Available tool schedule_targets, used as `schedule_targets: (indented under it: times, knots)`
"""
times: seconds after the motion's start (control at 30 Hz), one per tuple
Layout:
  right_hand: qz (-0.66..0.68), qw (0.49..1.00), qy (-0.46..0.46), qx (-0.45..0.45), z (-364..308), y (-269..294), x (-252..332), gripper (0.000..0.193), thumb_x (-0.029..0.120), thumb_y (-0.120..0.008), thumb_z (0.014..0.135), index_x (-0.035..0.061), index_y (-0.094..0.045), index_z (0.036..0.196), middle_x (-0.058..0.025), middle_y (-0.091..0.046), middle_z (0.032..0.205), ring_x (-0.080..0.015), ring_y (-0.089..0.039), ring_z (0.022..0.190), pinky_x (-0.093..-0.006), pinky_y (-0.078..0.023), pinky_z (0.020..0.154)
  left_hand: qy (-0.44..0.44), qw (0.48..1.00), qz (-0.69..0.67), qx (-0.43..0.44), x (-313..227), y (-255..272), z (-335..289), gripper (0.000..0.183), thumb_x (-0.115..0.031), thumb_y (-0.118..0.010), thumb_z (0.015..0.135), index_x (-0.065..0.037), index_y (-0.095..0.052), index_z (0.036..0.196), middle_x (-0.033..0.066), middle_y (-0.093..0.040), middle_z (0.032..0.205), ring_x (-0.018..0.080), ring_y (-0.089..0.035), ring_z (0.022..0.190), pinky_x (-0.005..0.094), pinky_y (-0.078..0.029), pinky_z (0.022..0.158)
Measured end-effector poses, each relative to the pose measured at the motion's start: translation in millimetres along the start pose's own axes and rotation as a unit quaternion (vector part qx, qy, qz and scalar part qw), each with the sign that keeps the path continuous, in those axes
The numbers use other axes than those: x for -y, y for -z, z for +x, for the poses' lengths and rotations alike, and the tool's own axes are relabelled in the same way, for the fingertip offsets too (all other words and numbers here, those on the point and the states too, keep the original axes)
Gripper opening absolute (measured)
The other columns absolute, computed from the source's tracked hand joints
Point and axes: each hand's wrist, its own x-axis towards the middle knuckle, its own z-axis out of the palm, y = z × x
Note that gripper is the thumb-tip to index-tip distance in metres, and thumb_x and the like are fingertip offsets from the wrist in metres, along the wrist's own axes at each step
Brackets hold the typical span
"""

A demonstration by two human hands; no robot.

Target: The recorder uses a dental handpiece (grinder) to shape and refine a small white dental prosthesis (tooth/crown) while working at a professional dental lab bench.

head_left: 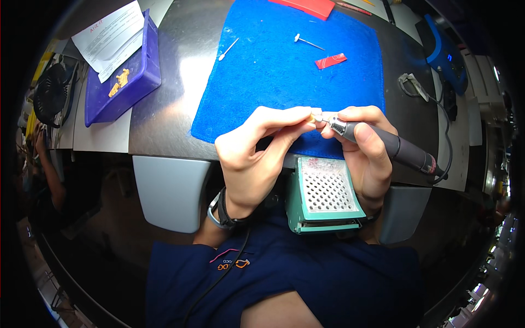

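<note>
Near: green perforated box [328, 192] at the desk [156, 128] edge beneath the hands, presumably to catch debris. Left hand [249, 156]: grip pinched on a small yellowish piece [313, 118], above the blue cloth [262, 71]. Right hand [367, 167]: grip clamped round a dark handpiece [402, 148], its white tip [319, 118] at the piece; contact unclear. Hands close together, likely for steadiness.

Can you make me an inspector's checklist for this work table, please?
Surface: blue towel on dark table
Things: pen-shaped tool, small pale piece
Clutter: two white-headed pins, red strip; purple bin with paper and tan pieces
Hands: left hand pinches the piece; right hand grips the tool
Cables: dark cord at the tool's back
Surroundings: green holed box, blue machine at right, another person's arm far left
</note>
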Motion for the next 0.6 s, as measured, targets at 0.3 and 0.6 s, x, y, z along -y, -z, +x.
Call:
schedule_targets:
  times: [0.3, 0.6]
  knots:
    - [0.0, 1.0, 0.007, 0.004, -0.4, 1.9, -1.1, 0.026, 0.009, -0.056, 0.094, -0.011, -0.063, 0.107, -0.0242, -0.07, 0.098, -0.0256, -0.069, 0.09, -0.0378, -0.055, 0.089, 0.009, 1.0, -0.003, -0.003, -1.8, -1.5, -0.3, 0.019, 0.011, -0.071, 0.086, 0.006, -0.072, 0.105, 0.0152, -0.076, 0.098, 0.0196, -0.074, 0.09, 0.0293, -0.06, 0.083]
    - [0.003, 1.0, 0.006, 0.001, -0.4, 0.2, -0.6, 0.025, 0.01, -0.055, 0.094, -0.0108, -0.063, 0.106, -0.0241, -0.069, 0.099, -0.0253, -0.069, 0.089, -0.0379, -0.055, 0.088, 0.002, 1.0, 0.02, -0.001, -3.5, 0.3, -0.7, 0.02, 0.01, -0.072, 0.085, 0.006, -0.073, 0.104, 0.016, -0.076, 0.098, 0.0204, -0.075, 0.09, 0.0299, -0.06, 0.083]
